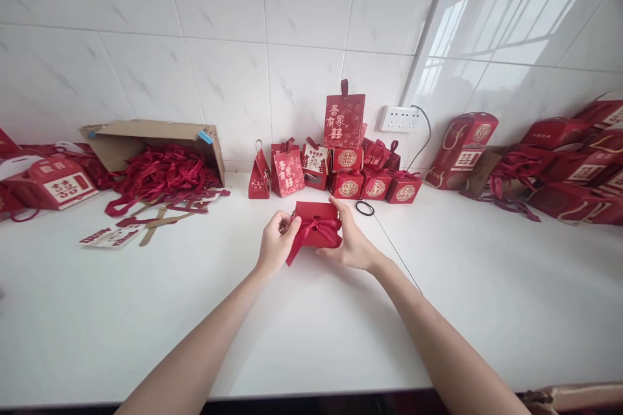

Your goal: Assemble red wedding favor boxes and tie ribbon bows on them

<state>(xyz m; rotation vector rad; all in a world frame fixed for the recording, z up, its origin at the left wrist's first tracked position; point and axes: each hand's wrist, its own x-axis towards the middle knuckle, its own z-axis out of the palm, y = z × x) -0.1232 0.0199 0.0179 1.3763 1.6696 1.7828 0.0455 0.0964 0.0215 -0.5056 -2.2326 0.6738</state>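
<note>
A small red gift box (315,209) is between my two hands over the white table, with a dark red satin ribbon (318,228) tied in a bow on its front. One ribbon tail hangs down at the lower left. My left hand (276,241) is closed at the box's left edge, thumb in front beside the ribbon and fingers curled; their tips are partly hidden. My right hand (354,241) wraps around the right side, with fingers at the top corner and near the bottom edge. Behind it stand finished-looking red boxes (349,189) with ribbons and gold emblems.
On the left, a tipped cardboard carton (150,128) spills red ribbons (160,172), near scissors (154,224) and a printed card (109,237). A black ring (365,208) lies right of my hands. Stacked red boxes (584,172) fill the far right. A power strip (400,119) is on the tiled wall.
</note>
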